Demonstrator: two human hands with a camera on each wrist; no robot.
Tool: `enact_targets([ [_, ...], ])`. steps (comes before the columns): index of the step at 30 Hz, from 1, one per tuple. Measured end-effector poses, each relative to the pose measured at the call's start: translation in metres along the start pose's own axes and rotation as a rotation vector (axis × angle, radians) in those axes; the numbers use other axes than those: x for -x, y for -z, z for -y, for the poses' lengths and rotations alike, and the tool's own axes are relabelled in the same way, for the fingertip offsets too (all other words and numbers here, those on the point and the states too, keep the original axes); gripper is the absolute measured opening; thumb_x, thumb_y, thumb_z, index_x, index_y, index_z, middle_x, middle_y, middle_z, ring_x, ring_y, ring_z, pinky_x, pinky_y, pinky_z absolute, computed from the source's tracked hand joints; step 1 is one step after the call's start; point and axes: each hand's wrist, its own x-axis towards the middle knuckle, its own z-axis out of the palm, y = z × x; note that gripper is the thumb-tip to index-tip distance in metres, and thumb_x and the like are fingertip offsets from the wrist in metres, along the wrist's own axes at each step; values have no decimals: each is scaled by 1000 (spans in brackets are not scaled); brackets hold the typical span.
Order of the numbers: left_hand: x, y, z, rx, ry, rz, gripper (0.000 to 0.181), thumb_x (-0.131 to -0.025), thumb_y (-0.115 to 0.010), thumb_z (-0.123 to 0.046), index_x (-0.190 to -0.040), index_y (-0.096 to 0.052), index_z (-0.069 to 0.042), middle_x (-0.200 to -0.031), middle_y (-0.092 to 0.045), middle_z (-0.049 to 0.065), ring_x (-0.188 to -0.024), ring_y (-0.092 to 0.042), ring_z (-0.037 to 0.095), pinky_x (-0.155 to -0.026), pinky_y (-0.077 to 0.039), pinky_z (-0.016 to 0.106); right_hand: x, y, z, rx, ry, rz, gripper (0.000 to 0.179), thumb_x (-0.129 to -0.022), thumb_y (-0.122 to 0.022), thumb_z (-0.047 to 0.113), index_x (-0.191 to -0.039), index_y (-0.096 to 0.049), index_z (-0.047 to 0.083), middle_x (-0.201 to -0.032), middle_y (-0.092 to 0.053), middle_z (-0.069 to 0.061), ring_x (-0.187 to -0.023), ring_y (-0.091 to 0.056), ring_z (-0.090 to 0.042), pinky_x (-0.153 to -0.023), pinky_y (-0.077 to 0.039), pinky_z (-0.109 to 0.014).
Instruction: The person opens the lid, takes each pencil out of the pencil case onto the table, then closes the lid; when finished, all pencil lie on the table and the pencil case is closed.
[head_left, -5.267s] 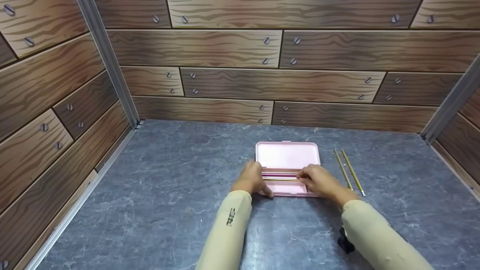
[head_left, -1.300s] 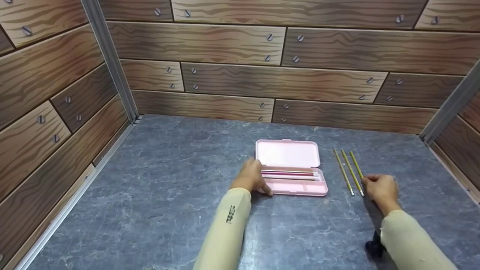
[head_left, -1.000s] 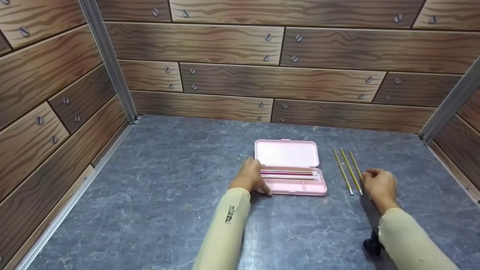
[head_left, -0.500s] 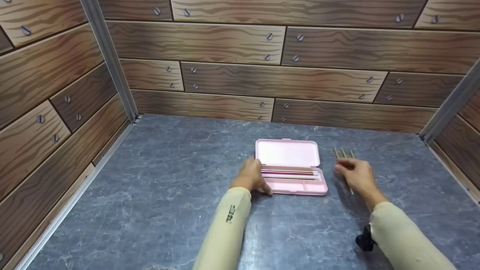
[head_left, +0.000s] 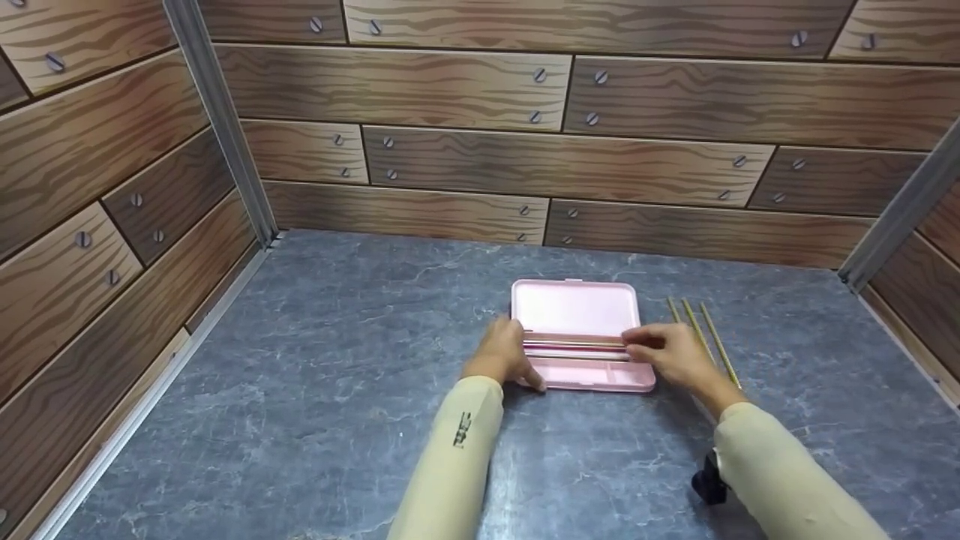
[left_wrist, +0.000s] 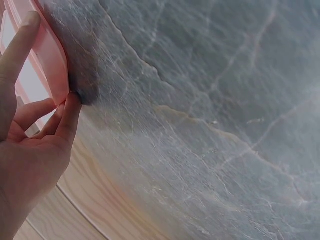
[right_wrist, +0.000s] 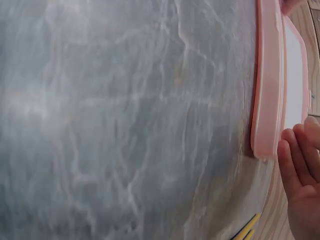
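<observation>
A pink pencil case [head_left: 581, 385] lies on the table with its lid [head_left: 574, 307] folded back. Several pencils [head_left: 574, 346] lie lengthwise in its rear compartment; the front compartment is bare. My left hand [head_left: 498, 352] grips the case's left end, thumb at the front edge; the left wrist view shows the fingers [left_wrist: 70, 117] curled at its side. At the right end of the case, my right hand [head_left: 675, 356] has thumb and fingertips slightly apart over the pencil ends, which it hides. The right wrist view shows its fingers [right_wrist: 292, 165] fairly straight beside the case.
Three yellow pencils [head_left: 718, 337] lie side by side on the table right of the case, partly hidden by the right hand. Wood-patterned panels [head_left: 405, 217] wall the grey marbled table [head_left: 337, 375] at the back and sides.
A third yellow pencil joined the two on the table. My right hand released it, then moved left to the case over the last second. My left hand stayed on the case.
</observation>
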Motion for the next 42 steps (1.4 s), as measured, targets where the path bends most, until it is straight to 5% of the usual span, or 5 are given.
enact_targets([
  [12,0,2,-3,-16,23,8,72,-51,-102,-27,-107,-67,2,-112,-61,12,-105,-57,24,-104,-50,36,-3,-11,10,110,122,114,16,-86,-76,5,-102,-77,0,-101,-76,-16,-96,-68,-25,-87,-55,-33],
  [23,0,0,-1,14,7,-4,71,-50,-103,-25,-105,-67,2,-112,-61,13,-106,-57,27,-104,-50,38,-7,-19,10,140,238,202,22,-87,-67,-5,-107,-74,-7,-94,-72,-18,-87,-61,-19,-78,-52,-31],
  [31,0,1,0,11,9,-2,72,-50,-103,-26,-105,-65,2,-111,-60,12,-104,-56,25,-103,-50,37,-8,-23,9,171,304,162,21,-84,-67,-6,-103,-76,-4,-82,-65,-13,-74,-54,-18,-66,-46,-31],
  [42,-1,-1,0,6,18,2,75,-49,-103,-26,-108,-66,3,-111,-61,13,-102,-56,24,-102,-51,37,-7,-23,8,138,307,122,17,-81,-70,-8,-95,-77,-3,-82,-70,-15,-75,-57,-12,-67,-50,-29],
])
